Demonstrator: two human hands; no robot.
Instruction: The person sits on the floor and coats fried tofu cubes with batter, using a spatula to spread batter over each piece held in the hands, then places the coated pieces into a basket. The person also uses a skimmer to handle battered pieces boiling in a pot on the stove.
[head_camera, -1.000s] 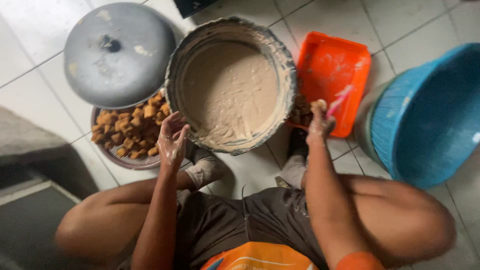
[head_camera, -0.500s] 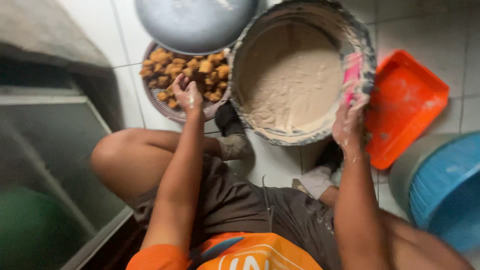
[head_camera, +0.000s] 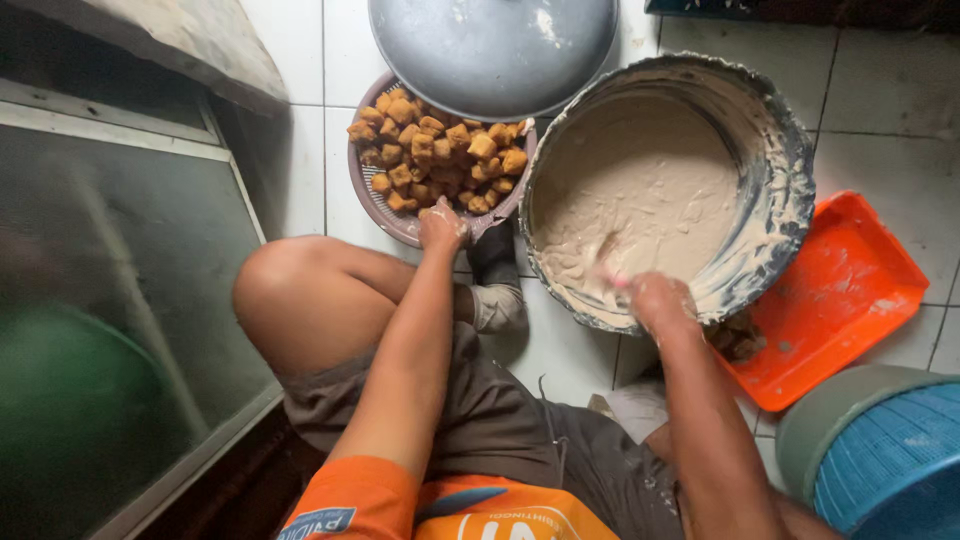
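fingers of the right hand (head_camera: 660, 300) are coated with pale batter and curl down at the near rim of the big metal basin (head_camera: 790, 170); they seem to close around something small and batter-covered, but i cannot tell exactly what it is or how tight the hold is. half a second ago this hand was higher, at the right rim next to the orange tray (head_camera: 850, 290), so it has moved down to the near edge and now dips into the batter (head_camera: 640, 195). fingers of the left hand (head_camera: 442, 224) are bent over the near edge of the brown basket (head_camera: 372, 200), touching the fried cubes (head_camera: 440, 150); whether they already grip a cube is hidden by the hand itself. this hand was at the same basket before, so it changes very little. i judge that one piece is being coated while the other hand is at the cubes. the batter looks thick and smooth, beige, smeared high on the basin wall, with a dull surface. the cubes are golden brown, piled loosely, partly under a grey lid (head_camera: 495, 50). a blue basket (head_camera: 890, 460) stands at the right, near the tray.
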